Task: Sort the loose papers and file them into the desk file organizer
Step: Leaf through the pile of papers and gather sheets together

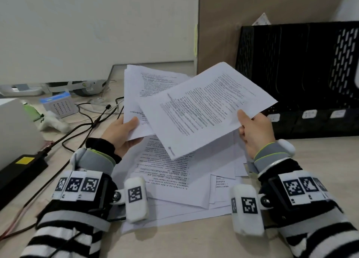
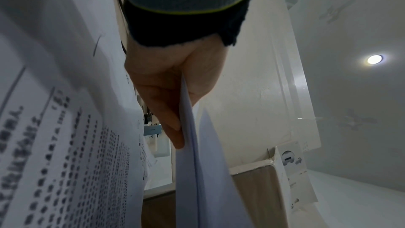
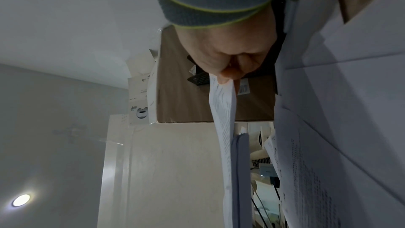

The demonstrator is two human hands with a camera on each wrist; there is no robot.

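Your right hand [image 1: 254,129] pinches the lower right corner of a printed sheet [image 1: 207,106], which fans up and to the left from that grip with its long axis tilted across the desk, while your left hand [image 1: 120,131] grips a thin held stack [image 1: 139,86] by its lower left corner, thumb on top. The black file organizer [image 1: 299,78] stands just beyond and right of your right hand, so that hand is plainly nearer to it; more loose papers [image 1: 174,180] lie on the desk beneath both hands. All the pages carry dense printed text, too blurred to read, and the small white labels [image 1: 309,114] on the organizer's front are equally illegible.
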